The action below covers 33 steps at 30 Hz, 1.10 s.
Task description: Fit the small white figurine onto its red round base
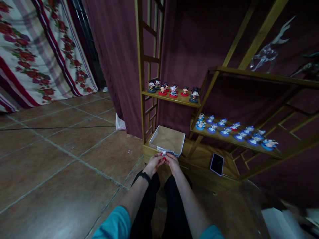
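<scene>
Between the fingers of both hands is a small figurine (164, 154) with a white top and a red base. My left hand (155, 162), with a dark band on its wrist, grips it from the left. From the other side my right hand (172, 162) holds it too. Just beyond my hands an open shallow cardboard box (167, 137) rests on the bottom level of the wooden shelf. On the small shelf board (171, 99) above stand several dark-haired figurines (173, 91) on red and dark bases.
A lower right shelf board (231, 140) carries several blue-and-white figurines (225, 131). A phone or tablet (217, 164) lies on the bottom level. Higher up stands a clear glass deer figure (267, 54). A black cable (62, 127) crosses the tiled floor at left.
</scene>
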Each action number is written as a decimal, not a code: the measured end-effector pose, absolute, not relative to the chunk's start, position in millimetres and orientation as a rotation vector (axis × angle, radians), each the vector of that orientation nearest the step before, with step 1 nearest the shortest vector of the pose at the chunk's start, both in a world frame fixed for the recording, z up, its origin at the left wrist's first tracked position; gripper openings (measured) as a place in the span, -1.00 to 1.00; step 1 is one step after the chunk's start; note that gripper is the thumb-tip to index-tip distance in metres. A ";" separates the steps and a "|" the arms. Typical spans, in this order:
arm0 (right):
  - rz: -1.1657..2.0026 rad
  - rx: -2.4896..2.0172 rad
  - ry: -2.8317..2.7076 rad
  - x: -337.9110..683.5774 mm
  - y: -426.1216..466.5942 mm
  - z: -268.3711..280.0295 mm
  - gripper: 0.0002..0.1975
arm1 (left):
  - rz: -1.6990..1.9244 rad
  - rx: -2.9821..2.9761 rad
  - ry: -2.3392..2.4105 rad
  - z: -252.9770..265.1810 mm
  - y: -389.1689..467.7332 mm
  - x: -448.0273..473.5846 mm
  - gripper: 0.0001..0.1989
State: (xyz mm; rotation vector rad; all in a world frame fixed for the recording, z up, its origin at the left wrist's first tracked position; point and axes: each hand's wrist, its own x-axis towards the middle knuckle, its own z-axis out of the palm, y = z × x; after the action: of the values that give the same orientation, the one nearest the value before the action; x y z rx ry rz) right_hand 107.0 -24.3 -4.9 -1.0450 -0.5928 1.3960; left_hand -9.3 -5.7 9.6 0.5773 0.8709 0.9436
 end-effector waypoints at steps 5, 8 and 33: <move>1.386 -1.035 -0.635 106.9 -24.6 -6.5 -0.64 | 1.008 0.657 0.881 4.4 -4.8 -6.6 -0.84; 1.381 -1.048 -0.662 107.7 -24.2 -8.2 -0.63 | 1.018 0.680 0.898 2.8 -3.7 -5.8 -0.83; 1.383 -1.070 -0.633 106.6 -23.1 -7.9 -0.56 | 1.032 0.759 0.972 1.9 -1.4 -5.9 -0.81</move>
State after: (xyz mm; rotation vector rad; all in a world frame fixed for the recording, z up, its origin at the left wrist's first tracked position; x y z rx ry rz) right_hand 106.6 -23.1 -7.9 -1.0696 -0.6329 1.3826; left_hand -5.9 -1.4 1.9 0.7588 0.9722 1.0318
